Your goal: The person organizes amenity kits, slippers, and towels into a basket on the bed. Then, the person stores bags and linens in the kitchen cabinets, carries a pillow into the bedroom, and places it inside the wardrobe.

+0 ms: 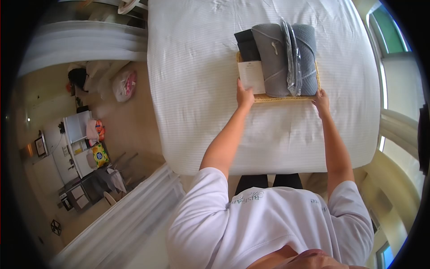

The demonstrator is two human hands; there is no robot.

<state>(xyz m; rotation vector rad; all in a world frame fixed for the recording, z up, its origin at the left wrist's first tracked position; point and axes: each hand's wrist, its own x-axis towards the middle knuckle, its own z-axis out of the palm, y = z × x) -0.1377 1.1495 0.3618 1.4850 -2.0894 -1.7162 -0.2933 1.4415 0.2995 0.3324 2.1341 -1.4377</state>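
Note:
A woven basket tray [282,99] rests on or just above the white striped bedspread. My left hand [245,96] is closed round its near left corner, the thumb by a white card [251,76]. At the near right corner, my right hand [321,102] grips the rim. Inside the tray lie a rolled grey towel [270,58] and a darker blue-grey waffle-textured roll [306,54]. Between them stands a clear plastic-wrapped packet [293,60]. A flat black item [247,45] sits behind the card. My fingers under the tray are hidden.
The bed [197,103] fills the middle, its near edge at my legs. Sheer white curtains [121,215] hang at left. Beyond them, a desk [92,186], colourful bags [99,154] and a plastic bag [124,85] stand on the floor side. Windows [401,80] line the right.

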